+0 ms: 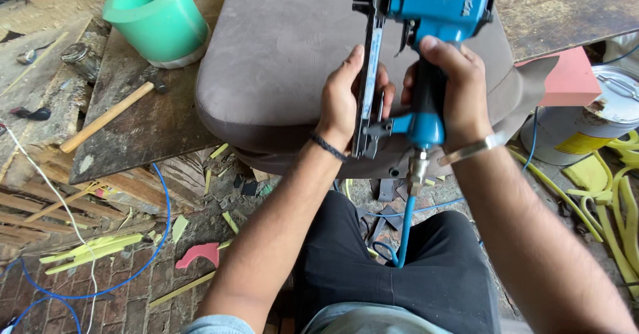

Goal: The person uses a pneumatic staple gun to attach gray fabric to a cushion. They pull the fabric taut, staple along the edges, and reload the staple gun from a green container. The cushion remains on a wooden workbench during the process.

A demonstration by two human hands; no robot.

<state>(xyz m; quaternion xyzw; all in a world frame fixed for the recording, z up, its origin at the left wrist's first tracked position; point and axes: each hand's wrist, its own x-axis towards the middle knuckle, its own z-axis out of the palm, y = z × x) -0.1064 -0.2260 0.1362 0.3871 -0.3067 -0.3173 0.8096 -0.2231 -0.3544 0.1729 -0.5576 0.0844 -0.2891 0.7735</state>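
Note:
My right hand [447,84] grips the handle of a blue pneumatic staple gun [436,4], held upright above my lap. My left hand [346,97] closes around the gun's long metal magazine [368,74]. A blue air hose [405,227] runs down from the base of the handle. Behind the gun lies a grey-brown upholstered seat cushion [279,54] on a worn wooden board [143,124]. I wear a dark band on the left wrist and a metal bangle on the right wrist.
A green foam cylinder [156,14] and a wooden-handled hammer [106,116] rest on the board at left. A pink foam block [566,77] and a metal tin [589,117] sit at right. Yellow foam strips [616,187], foam scraps and blue hose [143,261] litter the brick floor.

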